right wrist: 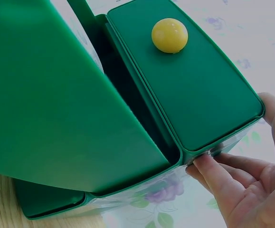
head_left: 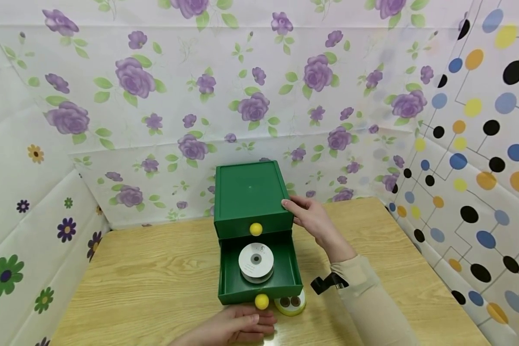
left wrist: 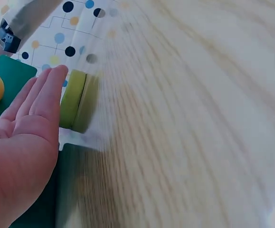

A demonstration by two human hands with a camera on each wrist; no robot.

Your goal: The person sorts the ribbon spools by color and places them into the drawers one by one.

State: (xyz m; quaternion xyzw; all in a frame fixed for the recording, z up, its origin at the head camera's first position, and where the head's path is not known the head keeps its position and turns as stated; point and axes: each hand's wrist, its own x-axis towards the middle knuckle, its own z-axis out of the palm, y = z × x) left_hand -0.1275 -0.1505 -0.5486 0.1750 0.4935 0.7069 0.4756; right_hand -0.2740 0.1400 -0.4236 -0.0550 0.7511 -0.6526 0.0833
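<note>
A green drawer cabinet with yellow ball knobs stands on the table. Its second drawer is pulled out, and a round white spool with a small centre hole lies in it. My right hand grips the cabinet's right side near the top, thumb over the top edge and fingers against the side wall. Just below the pulled-out drawer's yellow knob is my left hand, palm turned up, fingers nearly straight, holding nothing. The right wrist view shows the closed top drawer beside my right fingers.
Partly under the drawer's front right corner lies a round yellow-edged piece with two brown circles. Wood-grain table surrounds the cabinet. Behind it hangs a purple-flowered sheet; a dotted sheet stands at the right.
</note>
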